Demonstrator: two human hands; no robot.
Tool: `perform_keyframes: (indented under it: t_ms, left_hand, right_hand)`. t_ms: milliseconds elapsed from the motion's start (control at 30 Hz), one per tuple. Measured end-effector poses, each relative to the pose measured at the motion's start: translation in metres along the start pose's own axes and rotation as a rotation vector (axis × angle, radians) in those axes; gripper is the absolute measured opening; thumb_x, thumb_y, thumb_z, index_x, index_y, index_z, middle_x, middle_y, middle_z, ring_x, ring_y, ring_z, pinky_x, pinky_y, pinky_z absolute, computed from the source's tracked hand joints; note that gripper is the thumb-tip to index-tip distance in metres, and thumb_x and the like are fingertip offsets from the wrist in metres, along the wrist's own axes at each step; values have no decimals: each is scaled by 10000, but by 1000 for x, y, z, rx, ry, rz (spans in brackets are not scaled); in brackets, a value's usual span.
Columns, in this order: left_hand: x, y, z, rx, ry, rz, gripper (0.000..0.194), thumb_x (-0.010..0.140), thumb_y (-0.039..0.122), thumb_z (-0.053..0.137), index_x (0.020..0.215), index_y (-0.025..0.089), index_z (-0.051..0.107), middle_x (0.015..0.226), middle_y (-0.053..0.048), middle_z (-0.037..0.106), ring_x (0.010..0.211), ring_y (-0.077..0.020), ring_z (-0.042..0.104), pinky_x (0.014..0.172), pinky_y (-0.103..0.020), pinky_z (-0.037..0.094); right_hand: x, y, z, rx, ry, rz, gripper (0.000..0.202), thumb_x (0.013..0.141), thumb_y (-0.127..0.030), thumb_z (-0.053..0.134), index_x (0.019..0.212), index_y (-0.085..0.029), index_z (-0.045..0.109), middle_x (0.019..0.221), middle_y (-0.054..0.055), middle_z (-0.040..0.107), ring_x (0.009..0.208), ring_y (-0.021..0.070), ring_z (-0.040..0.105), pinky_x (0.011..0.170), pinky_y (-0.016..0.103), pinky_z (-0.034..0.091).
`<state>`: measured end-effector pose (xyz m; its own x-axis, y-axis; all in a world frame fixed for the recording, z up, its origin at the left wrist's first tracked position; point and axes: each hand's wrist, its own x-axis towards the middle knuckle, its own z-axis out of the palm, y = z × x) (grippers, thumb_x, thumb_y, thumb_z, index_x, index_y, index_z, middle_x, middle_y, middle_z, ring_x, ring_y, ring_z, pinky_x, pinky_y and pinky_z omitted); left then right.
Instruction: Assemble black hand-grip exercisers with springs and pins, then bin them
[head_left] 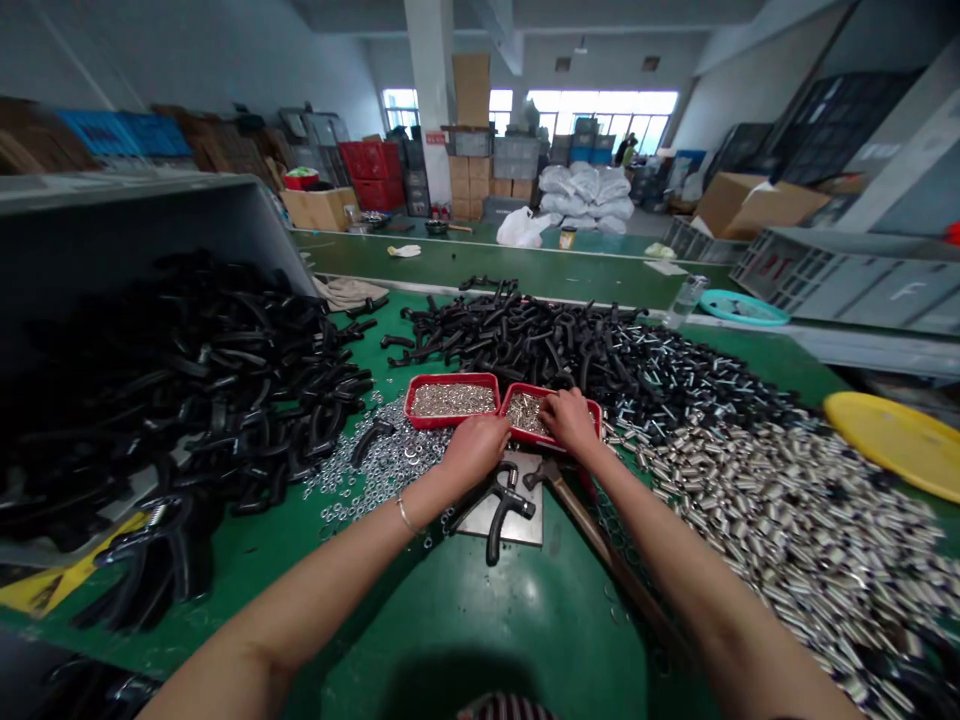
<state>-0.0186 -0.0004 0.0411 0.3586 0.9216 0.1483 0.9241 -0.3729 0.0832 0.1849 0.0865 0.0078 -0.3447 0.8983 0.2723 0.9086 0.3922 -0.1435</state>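
Note:
My right hand (568, 418) reaches into the right red tray (541, 437), fingers pinched down among small metal pins (523, 410); what they grip is too small to name. Just in front of the two trays is my left hand (476, 450), its fingers curled and their tips partly hidden, so anything inside cannot be made out. The left red tray (427, 422) holds small shiny parts (454, 400). Below my hands, a black curved handle piece with a metal fitting (499, 515) lies on a metal plate (526, 530). A hammer (574, 508) rests beside it, partly under my right forearm.
Black handle parts fill a grey bin (247, 200) at left and form a pile (517, 330) behind the trays. Metal rings (382, 475) lie left, bolts (675, 365) and metal sleeves (780, 510) right. A yellow lid (900, 440) sits at the right edge.

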Motion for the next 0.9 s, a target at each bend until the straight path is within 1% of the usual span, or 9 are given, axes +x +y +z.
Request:
perform_keyframes:
  t_ms: [67,167,267,367,533,633,733,833,900]
  left_hand:
    - [33,0,-1,50,61,69,259,992,198,434,1050,160,684,1035,-116,710,995,-237,651,870,-333,469]
    - [78,4,10,98,38,110,242,962,149,471,1025,115,702,1043,-155,709,1011,-263,642,890,-371,452]
    - [100,9,27,102,-5,96,225,930,110,496,958,68,715,978,-193,716,983,-291,648,907,-426,433]
    - [101,9,37,106,0,63,255,948,100,454,991,58,701,993,-196,711,989,-291,644,962,-476,394]
    - [94,8,42,107,33,21,289,989,136,396,1068,91,670,1079,-167,688,1026,-285,630,989,-493,376]
    - [96,9,43,100,40,13,279,989,139,402,1042,100,673,1064,-157,692,1007,-277,638,973,-481,388]
    - [97,8,44,87,48,13,267,982,123,411,1002,90,676,1019,-148,708,989,-269,643,991,-482,379]
    - [94,7,45,66,69,4,264,983,119,402,1012,75,661,1022,-157,707,988,-269,640,1012,-492,362]
    - [93,6,47,46,83,-4,254,985,125,403,1012,74,651,1010,-157,706,988,-268,637,1018,-490,356]
  right_hand:
    - [-2,0,1,3,24,-10,149,920,-251,581,900,-165,700,937,137,661,960,287,492,816,366,359]
    - [-3,1,2,13,59,-16,146,941,-244,547,921,-169,672,979,137,659,988,291,487,840,374,362]
    - [-4,2,5,36,85,18,174,974,-236,482,945,-161,636,965,138,661,950,283,499,835,375,370]
    - [-4,3,10,77,106,74,180,987,-233,441,974,-155,603,936,144,658,899,281,508,781,367,380]
    - [-4,5,12,189,122,82,128,952,-207,466,928,-182,588,915,140,659,887,290,515,759,374,392]
    - [-2,6,9,276,136,58,122,924,-178,471,903,-192,590,922,132,664,895,286,529,794,388,411]
    - [-4,7,3,383,161,38,130,913,-171,470,933,-190,598,984,120,678,961,268,568,867,389,436]
    - [-19,3,-5,486,172,34,148,937,-228,472,1008,-187,595,1016,96,694,944,227,622,855,353,478]
    - [-38,-3,-12,596,112,41,153,948,-288,494,1004,-196,602,964,65,708,871,203,650,795,325,502]
